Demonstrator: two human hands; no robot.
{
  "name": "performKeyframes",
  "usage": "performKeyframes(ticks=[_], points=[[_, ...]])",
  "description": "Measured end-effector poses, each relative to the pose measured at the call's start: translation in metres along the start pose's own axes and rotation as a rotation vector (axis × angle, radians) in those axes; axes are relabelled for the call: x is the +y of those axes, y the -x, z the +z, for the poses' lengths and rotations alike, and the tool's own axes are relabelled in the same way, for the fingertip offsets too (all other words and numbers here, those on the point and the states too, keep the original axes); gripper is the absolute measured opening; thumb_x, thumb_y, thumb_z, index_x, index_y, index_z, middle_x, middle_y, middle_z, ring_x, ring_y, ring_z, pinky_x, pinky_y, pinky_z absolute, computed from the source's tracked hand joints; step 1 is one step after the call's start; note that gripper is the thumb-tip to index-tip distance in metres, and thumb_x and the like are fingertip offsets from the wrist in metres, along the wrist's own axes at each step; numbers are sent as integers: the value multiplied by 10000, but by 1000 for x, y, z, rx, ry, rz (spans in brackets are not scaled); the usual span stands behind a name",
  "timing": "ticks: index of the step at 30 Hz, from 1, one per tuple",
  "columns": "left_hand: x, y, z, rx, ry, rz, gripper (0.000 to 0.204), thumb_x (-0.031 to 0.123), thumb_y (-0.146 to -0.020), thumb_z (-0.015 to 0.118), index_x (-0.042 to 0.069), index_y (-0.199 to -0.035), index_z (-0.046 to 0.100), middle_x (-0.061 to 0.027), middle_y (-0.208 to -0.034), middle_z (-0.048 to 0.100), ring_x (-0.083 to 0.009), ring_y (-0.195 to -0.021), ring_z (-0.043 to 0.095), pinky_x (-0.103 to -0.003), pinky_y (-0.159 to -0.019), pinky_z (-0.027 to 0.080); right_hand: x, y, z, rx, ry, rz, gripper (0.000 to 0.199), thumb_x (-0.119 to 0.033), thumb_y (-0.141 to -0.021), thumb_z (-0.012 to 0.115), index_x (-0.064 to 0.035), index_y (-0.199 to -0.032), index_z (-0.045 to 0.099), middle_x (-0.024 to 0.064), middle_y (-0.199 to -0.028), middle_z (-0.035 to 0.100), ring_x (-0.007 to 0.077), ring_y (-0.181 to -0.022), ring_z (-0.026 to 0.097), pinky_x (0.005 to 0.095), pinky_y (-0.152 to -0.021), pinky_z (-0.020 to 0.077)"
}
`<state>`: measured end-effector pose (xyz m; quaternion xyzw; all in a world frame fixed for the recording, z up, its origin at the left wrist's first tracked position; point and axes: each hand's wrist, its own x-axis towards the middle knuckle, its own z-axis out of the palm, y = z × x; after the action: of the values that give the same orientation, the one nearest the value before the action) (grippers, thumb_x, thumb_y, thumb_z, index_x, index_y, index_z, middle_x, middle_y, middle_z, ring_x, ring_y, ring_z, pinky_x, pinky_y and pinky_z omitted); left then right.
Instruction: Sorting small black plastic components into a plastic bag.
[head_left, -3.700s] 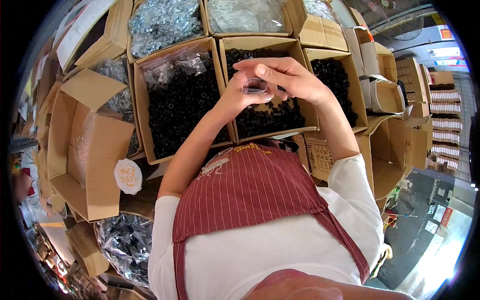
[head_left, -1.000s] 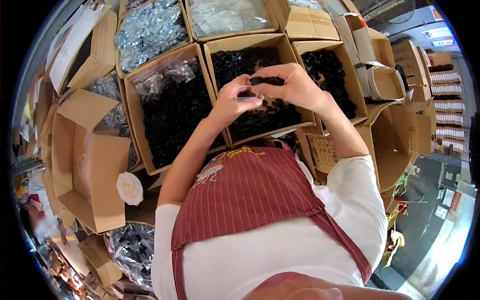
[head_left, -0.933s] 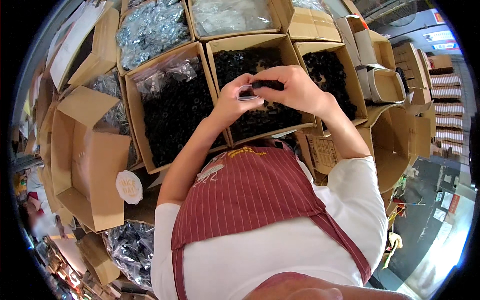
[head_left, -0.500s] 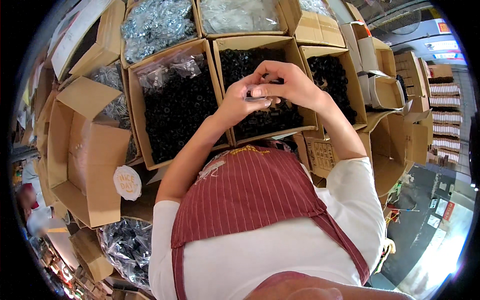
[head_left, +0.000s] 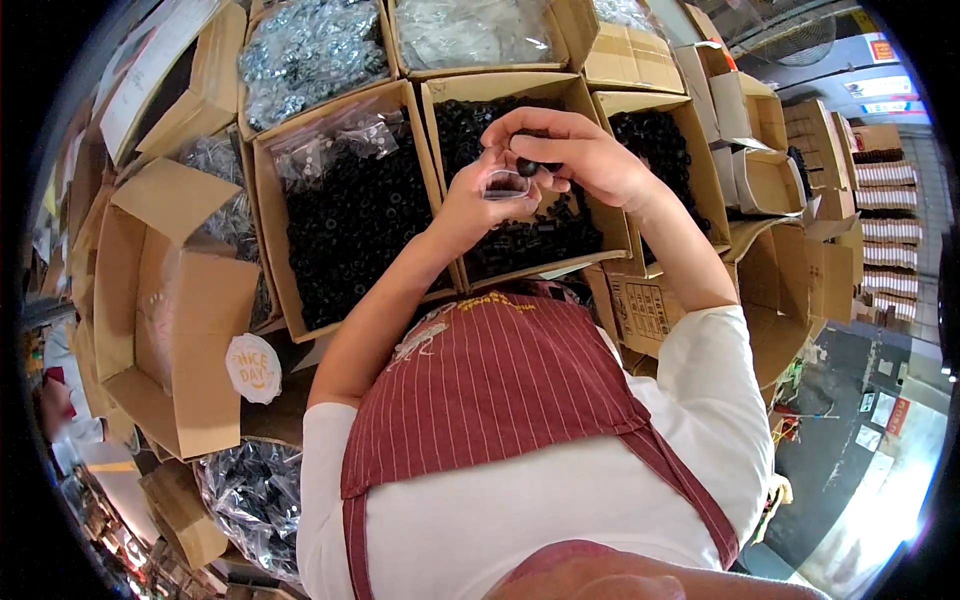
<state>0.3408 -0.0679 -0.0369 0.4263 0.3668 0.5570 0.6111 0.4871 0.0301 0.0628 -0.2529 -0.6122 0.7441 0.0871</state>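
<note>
Above the middle cardboard box (head_left: pixel 540 265), my two hands are close together. My left hand (head_left: pixel 468 208) is closed round a small clear plastic bag (head_left: pixel 505 184), whose rounded mouth stands apart. Between the bent fingers of my right hand (head_left: pixel 600 165) is a small round black part (head_left: pixel 527 167), right beside the bag's mouth. Its exact kind is too small to tell. Loose black parts (head_left: pixel 550 238) fill much of the box beneath, partly hidden by my hands. What the bag holds inside cannot be made out.
A box to the left holds many small black rings (head_left: pixel 345 230) with clear bags on top. Another box of black parts (head_left: pixel 650 145) is on the right. Silvery pieces (head_left: pixel 315 55) and clear bags (head_left: pixel 475 35) fill boxes behind. An open carton (head_left: pixel 215 350) stands at left.
My right hand's fingers have lifted and opened slightly from the bag, bringing the black part into view. The bag's mouth shows wider. My left hand has hardly moved.
</note>
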Motion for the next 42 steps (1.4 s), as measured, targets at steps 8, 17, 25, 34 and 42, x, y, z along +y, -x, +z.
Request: performKeyframes(ticks=[8, 17, 25, 34, 42], points=[[15, 3, 0, 6, -59, -58, 328, 81, -825, 733, 8, -1104, 578, -49, -984, 662, -137, -917, 628, -285, -851, 492, -3, -5, 9, 44, 243, -119, 282, -216, -1024, 537, -45, -1224, 639, 22, -1116, 682, 18, -818, 606, 160, -577, 447], [7, 2, -4, 3, -116, -23, 255, 105, -819, 741, 16, -1038, 646, -37, -936, 669, -130, -893, 629, -273, -820, 486, 15, -16, 13, 72, 416, -362, 290, -114, -1040, 478, 4, -1278, 592, 93, -1113, 687, 146, -1041, 642, 298, -920, 510], [11, 3, -2, 52, -142, 44, 371, 112, -795, 767, 12, -1120, 620, -37, -1042, 639, -137, -962, 597, -286, -862, 473, 10, -13, 25, 203, 742, -478, 301, -101, -1043, 465, 2, -1305, 571, 102, -1067, 692, 147, -959, 665, 285, -826, 545], [12, 3, -5, 7, -80, 21, 312, 110, -805, 745, 27, -1082, 628, -38, -1002, 628, -130, -937, 577, -295, -840, 454, -7, -7, 16, 110, 443, -310, 313, -169, -1056, 456, -47, -1310, 593, -12, -722, 626, 44, -562, 525, 205, -520, 449], [12, 2, -2, 27, -90, 75, 442, 102, -808, 736, 18, -1208, 568, -39, -1031, 616, -148, -936, 580, -308, -879, 445, 1, -8, 7, 29, 383, -200, 492, -405, -1073, 395, -100, -1453, 465, -9, -666, 567, 43, -495, 442, 210, -468, 371]])
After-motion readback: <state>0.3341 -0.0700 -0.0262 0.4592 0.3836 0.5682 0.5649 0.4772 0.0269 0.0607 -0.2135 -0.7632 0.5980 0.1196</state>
